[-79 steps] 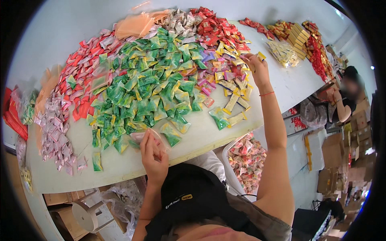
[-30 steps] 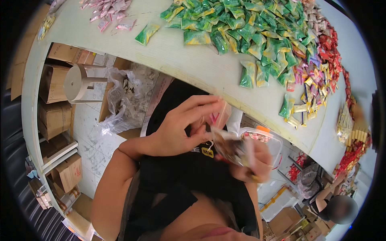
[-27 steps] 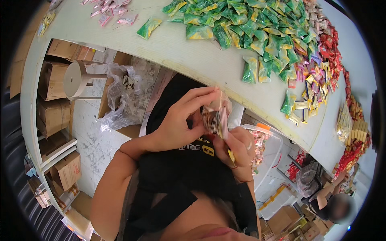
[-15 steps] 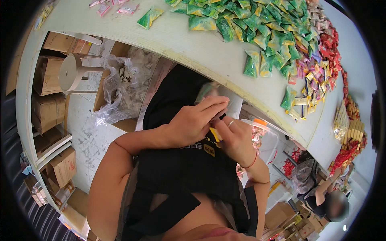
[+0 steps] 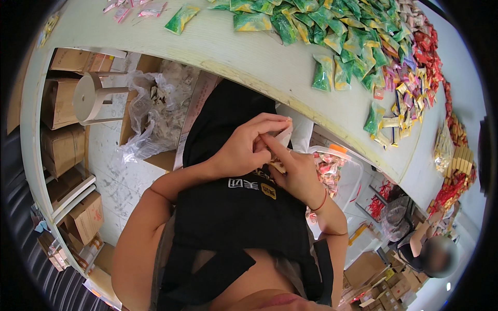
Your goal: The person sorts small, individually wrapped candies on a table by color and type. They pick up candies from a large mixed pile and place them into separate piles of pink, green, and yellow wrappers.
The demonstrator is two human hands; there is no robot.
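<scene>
Above my black apron [image 5: 223, 223], just below the table's edge, my left hand [image 5: 241, 153] has its fingers closed on a small clear, pinkish bag [image 5: 282, 133]. My right hand [image 5: 300, 176] grips the same bag from the right, its index finger reaching up under the left fingertips. A small yellowish packet [image 5: 276, 166] shows between my right fingers; the bag's contents are mostly hidden. On the table [image 5: 233, 57] beyond lie heaps of green packets [image 5: 353, 41], pink ones [image 5: 153, 11], red ones [image 5: 430, 52] and yellow stick packets [image 5: 389, 123].
A clear bin of wrapped pieces [image 5: 332, 173] stands under the table at right. Cardboard boxes [image 5: 65, 145], a beige stool [image 5: 85, 98] and crumpled plastic [image 5: 145, 124] are at left. A co-worker [image 5: 420, 251] works at the far right, near gold packets [image 5: 461, 160].
Earlier my hands were over the table, at a bag and a yellow packet; both have come down together above my apron. In the last half second my fingers shifted slightly up on the bag.
</scene>
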